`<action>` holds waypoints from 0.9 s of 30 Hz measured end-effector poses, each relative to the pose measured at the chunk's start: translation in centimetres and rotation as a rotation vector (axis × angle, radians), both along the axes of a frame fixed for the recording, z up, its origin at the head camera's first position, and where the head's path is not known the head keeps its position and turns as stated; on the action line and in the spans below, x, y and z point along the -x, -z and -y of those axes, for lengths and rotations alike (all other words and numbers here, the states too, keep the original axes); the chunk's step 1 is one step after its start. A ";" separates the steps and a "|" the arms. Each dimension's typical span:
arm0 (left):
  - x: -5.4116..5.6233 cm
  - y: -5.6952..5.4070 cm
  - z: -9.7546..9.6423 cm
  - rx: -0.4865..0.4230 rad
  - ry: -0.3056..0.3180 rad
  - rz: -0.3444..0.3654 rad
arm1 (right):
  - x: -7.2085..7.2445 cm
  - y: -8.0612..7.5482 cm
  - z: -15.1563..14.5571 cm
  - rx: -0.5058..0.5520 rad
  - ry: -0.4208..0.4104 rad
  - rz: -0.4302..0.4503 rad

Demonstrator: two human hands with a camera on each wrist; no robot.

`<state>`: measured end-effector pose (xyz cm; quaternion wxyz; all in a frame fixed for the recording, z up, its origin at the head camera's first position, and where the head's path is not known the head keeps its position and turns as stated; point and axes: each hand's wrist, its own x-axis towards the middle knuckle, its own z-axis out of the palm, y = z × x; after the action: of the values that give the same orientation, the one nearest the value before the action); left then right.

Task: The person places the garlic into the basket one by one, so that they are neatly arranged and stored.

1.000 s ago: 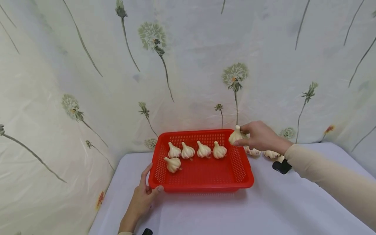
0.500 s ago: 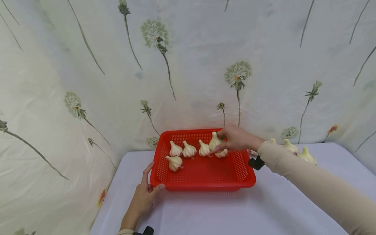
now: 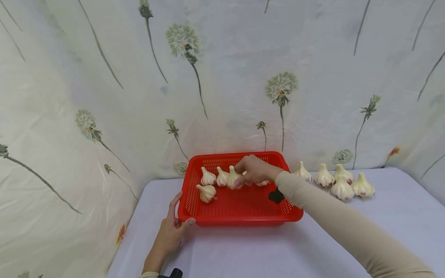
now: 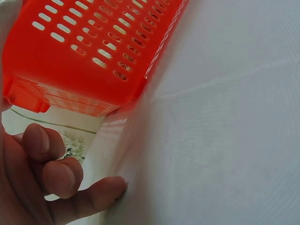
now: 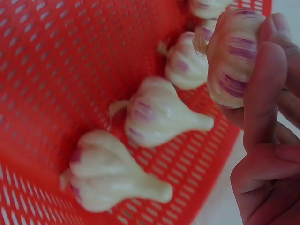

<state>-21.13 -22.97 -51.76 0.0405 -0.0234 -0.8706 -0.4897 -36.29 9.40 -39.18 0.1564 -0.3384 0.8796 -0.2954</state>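
Observation:
My right hand (image 3: 257, 170) pinches a garlic bulb (image 3: 233, 177) by its side, over the back row in the red plastic basket (image 3: 243, 221). In the right wrist view, thumb and fingers clasp this purple-streaked bulb (image 5: 233, 61), its root end facing the basket wall. More garlic bulbs (image 3: 208, 177) line the back, partly covered by the hand, and one lies in front of them on the left (image 3: 207, 193). My left hand (image 3: 168, 231) grips the basket's front left corner between thumb and index finger; its other fingers (image 4: 63, 178) curl loosely below the rim.
Several garlic bulbs (image 3: 342, 189) stand in a group on the white-covered table (image 3: 236, 251), right of the basket. Behind the table hangs a curtain (image 3: 226, 88) with a dandelion print. Black wrist devices (image 3: 276, 196) sit below the hands.
My right hand has carried the garlic bulb leftward from the basket's right rim to above the back row. Bulbs on the right came out from behind the arm. The left hand keeps its place.

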 end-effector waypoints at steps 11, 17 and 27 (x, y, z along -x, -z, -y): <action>0.1 0.1 0.2 0.028 -0.003 -0.018 | 1.2 2.7 1.9 -0.001 0.037 0.005; 0.2 -0.1 0.1 0.017 0.000 -0.005 | 1.4 3.8 2.5 0.008 0.076 -0.056; 0.2 0.1 0.1 0.011 -0.001 -0.019 | 1.9 5.8 3.0 0.037 0.125 -0.153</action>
<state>-21.31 -23.11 -51.86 0.0488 -0.0281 -0.8729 -0.4847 -38.15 6.38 -44.96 0.0638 -0.3075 0.9027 -0.2942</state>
